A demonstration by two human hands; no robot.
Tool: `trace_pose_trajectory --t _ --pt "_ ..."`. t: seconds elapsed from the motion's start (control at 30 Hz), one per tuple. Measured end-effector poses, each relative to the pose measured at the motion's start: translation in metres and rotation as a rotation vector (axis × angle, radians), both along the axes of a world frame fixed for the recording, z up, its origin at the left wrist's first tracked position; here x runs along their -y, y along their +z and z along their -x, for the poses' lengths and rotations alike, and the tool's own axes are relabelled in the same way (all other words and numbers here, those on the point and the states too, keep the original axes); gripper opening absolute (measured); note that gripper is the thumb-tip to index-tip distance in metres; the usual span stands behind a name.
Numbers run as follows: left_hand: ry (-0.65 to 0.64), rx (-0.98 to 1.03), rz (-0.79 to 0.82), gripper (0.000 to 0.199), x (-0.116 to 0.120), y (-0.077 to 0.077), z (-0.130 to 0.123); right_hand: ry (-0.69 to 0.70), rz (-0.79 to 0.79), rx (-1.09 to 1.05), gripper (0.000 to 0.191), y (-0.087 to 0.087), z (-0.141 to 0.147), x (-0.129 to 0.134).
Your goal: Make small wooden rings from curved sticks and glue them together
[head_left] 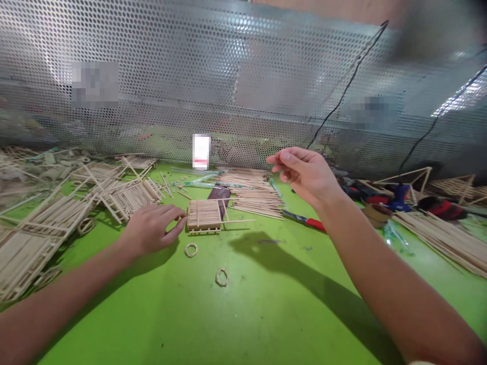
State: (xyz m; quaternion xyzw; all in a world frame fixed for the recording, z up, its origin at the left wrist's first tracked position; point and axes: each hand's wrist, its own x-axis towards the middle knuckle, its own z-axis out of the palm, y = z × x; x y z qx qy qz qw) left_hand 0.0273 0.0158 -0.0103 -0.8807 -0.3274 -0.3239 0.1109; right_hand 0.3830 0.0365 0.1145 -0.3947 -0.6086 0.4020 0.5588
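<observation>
A small cart-like frame of thin wooden sticks (204, 214) lies on the green table (243, 324), its two long shafts pointing right. My left hand (154, 227) rests at its left side, fingers curled with the thumb apart, near or touching the frame's edge; nothing shows in it. Raised above the table to the right, my right hand (302, 172) has its fingers partly bent and apart, with nothing visible in it. Two small stick rings, one nearer the frame (190, 250) and one further forward (222, 277), lie in front of it.
Behind the frame are a dark block (219, 194) and a pile of loose sticks (258, 195). A red-handled knife (315, 223) lies under my right wrist. Several stick carts (45, 223) crowd the left; more sticks (445, 238) lie right. A perforated metal screen (171, 66) stands behind.
</observation>
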Motion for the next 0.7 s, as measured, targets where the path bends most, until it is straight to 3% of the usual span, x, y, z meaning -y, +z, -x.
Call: trace_pose_trajectory --t 0.4,0.6,0.7 --pt "-0.031 -0.025 -0.02 0.024 0.0 0.001 -0.002 0.029 -0.054 -0.054 0.032 -0.001 -0.009 -0.002" --pt "-0.154 -0.087 -0.041 0.022 0.004 0.003 -0.008 0.003 -0.056 -0.073 0.053 -0.005 -0.002 -0.008" --pt "-0.24 -0.119 -0.034 0.021 0.01 0.0 -0.014 0.033 -0.003 -0.063 0.049 -0.018 0.007 -0.014"
